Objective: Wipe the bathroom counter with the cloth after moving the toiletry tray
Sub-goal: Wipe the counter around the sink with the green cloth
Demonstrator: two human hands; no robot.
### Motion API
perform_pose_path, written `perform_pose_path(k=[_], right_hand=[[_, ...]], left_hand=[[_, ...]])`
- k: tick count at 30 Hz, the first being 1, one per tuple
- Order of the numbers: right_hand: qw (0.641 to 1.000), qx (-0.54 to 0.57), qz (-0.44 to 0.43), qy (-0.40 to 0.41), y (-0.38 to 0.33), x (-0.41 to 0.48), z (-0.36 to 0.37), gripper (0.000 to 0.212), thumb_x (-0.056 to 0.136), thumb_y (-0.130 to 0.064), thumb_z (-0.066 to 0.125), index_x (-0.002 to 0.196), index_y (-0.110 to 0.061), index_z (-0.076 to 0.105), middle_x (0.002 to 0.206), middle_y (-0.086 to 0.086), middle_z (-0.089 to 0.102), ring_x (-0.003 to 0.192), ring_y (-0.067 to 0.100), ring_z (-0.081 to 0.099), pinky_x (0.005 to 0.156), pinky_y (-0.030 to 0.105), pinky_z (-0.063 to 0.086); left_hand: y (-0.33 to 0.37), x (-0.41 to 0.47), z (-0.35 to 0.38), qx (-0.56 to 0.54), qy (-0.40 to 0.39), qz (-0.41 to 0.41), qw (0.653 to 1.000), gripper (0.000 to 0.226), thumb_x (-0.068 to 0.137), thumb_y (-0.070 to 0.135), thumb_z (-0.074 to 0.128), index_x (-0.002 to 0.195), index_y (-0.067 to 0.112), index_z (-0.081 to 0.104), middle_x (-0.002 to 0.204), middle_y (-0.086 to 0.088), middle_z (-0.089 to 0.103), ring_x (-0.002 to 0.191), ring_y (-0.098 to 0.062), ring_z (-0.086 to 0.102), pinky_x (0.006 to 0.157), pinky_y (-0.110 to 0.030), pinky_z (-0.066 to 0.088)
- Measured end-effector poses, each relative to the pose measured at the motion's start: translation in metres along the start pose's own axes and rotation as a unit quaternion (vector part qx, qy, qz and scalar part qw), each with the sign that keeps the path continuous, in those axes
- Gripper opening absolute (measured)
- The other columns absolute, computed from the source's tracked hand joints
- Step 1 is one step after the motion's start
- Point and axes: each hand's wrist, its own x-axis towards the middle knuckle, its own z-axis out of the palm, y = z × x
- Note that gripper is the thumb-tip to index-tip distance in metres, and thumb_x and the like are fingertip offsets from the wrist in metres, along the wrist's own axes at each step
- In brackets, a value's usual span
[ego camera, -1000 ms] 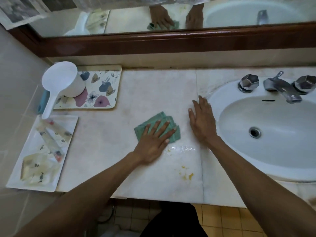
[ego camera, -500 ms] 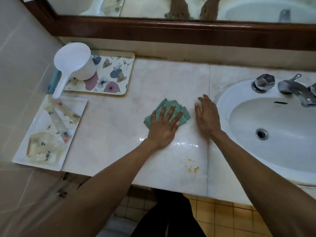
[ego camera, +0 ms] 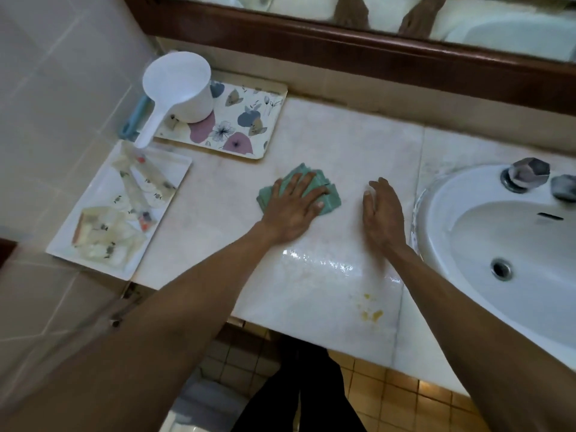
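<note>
Both hands flat: left hand (ego camera: 293, 210) presses folded green cloth (ego camera: 327, 194) onto pale marble counter (ego camera: 327, 135); right hand (ego camera: 381, 215) braces, empty.

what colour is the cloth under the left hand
The folded cloth is teal green, seen best in the head view, the only one.

We see a teal-green cloth (ego camera: 327, 198) on the pale marbled counter (ego camera: 343, 145), a white scoop (ego camera: 177, 88) on a floral tray (ego camera: 249, 126), and yellow stains (ego camera: 369, 311) near the counter's front edge.
</note>
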Motion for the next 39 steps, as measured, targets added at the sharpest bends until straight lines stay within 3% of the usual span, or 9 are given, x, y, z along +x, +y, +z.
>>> perform_pose_path(k=[2, 13, 20, 23, 27, 31, 34, 37, 39], right_hand=[[1.000, -0.004, -0.005, -0.001, -0.005, 0.001, 0.003, 0.047, 0.101, -0.034, 0.036, 0.137, -0.008, 0.052, 0.150, 0.012, 0.044, 0.142, 0.024, 0.035, 0.118, 0.037, 0.026], [0.995, -0.056, -0.061, -0.057, -0.048, -0.007, 0.043, 0.048, 0.101, -0.032, 0.036, 0.139, -0.005, 0.047, 0.153, 0.017, 0.037, 0.144, 0.031, 0.029, 0.118, 0.042, 0.019], [0.986, -0.086, -0.116, -0.087, -0.078, -0.026, 0.070, 0.045, 0.101, -0.029, 0.039, 0.139, -0.005, 0.045, 0.155, 0.017, 0.032, 0.146, 0.030, 0.024, 0.120, 0.045, 0.018], [0.981, -0.094, -0.138, -0.099, -0.086, -0.035, 0.074, 0.046, 0.101, -0.028, 0.039, 0.140, -0.005, 0.044, 0.156, 0.017, 0.030, 0.146, 0.031, 0.023, 0.119, 0.043, 0.016], [0.975, -0.109, -0.157, -0.115, -0.091, -0.042, 0.080, 0.046, 0.101, -0.028, 0.039, 0.141, -0.005, 0.043, 0.156, 0.018, 0.030, 0.145, 0.033, 0.024, 0.119, 0.045, 0.018], [0.975, -0.127, -0.138, -0.116, -0.096, -0.046, 0.085, 0.048, 0.100, -0.030, 0.038, 0.140, -0.005, 0.041, 0.156, 0.019, 0.029, 0.144, 0.035, 0.024, 0.117, 0.049, 0.020], [0.973, -0.140, -0.133, -0.127, -0.098, -0.048, 0.086, 0.050, 0.100, -0.032, 0.038, 0.143, -0.006, 0.038, 0.157, 0.018, 0.026, 0.146, 0.034, 0.021, 0.118, 0.049, 0.017], [0.969, -0.151, -0.140, -0.137, -0.094, -0.050, 0.083, 0.051, 0.101, -0.032, 0.038, 0.145, -0.006, 0.036, 0.158, 0.017, 0.025, 0.146, 0.034, 0.021, 0.118, 0.048, 0.018], [0.967, -0.152, -0.146, -0.143, -0.089, -0.051, 0.078, 0.052, 0.101, -0.033, 0.039, 0.146, -0.006, 0.036, 0.158, 0.018, 0.024, 0.146, 0.034, 0.021, 0.118, 0.048, 0.018]], left_hand=[[0.007, 0.003, 0.004, -0.008, 0.009, -0.028, 1.000, 0.047, 0.105, 0.051, 0.022, 0.149, 0.041, 0.035, 0.167, 0.005, 0.020, 0.153, -0.024, 0.016, 0.120, -0.055, 0.009], [-0.050, -0.154, 0.013, 0.013, -0.010, 0.067, 0.998, 0.049, 0.107, 0.047, 0.028, 0.156, 0.041, 0.028, 0.168, 0.004, 0.015, 0.155, -0.022, 0.011, 0.123, -0.049, 0.005], [-0.081, -0.079, -0.007, -0.029, 0.026, -0.160, 0.986, 0.054, 0.104, 0.049, 0.016, 0.157, 0.046, 0.015, 0.168, 0.004, 0.013, 0.154, -0.026, 0.012, 0.121, -0.055, 0.009], [-0.080, -0.088, -0.001, -0.033, 0.037, -0.164, 0.985, 0.053, 0.105, 0.046, 0.019, 0.158, 0.043, 0.013, 0.169, 0.002, 0.011, 0.155, -0.027, 0.010, 0.121, -0.053, 0.008], [-0.082, -0.167, 0.013, -0.020, 0.053, -0.126, 0.991, 0.052, 0.107, 0.043, 0.023, 0.159, 0.040, 0.018, 0.168, 0.001, 0.017, 0.154, -0.026, 0.015, 0.121, -0.050, 0.010], [-0.104, -0.230, 0.010, 0.005, 0.010, -0.100, 0.995, 0.052, 0.107, 0.046, 0.019, 0.158, 0.043, 0.014, 0.168, 0.004, 0.013, 0.155, -0.022, 0.011, 0.123, -0.050, 0.007], [-0.114, -0.212, 0.003, -0.013, 0.027, -0.169, 0.985, 0.052, 0.106, 0.046, 0.018, 0.158, 0.044, 0.013, 0.169, 0.003, 0.011, 0.155, -0.023, 0.010, 0.123, -0.053, 0.007], [-0.099, -0.166, 0.001, -0.053, 0.050, -0.270, 0.960, 0.054, 0.106, 0.046, 0.020, 0.159, 0.041, 0.009, 0.170, 0.002, 0.005, 0.156, -0.025, 0.001, 0.122, -0.053, -0.003], [-0.078, -0.141, 0.001, -0.065, 0.053, -0.293, 0.952, 0.056, 0.105, 0.048, 0.021, 0.160, 0.039, 0.009, 0.170, 0.000, 0.002, 0.156, -0.026, -0.004, 0.121, -0.054, -0.007]])
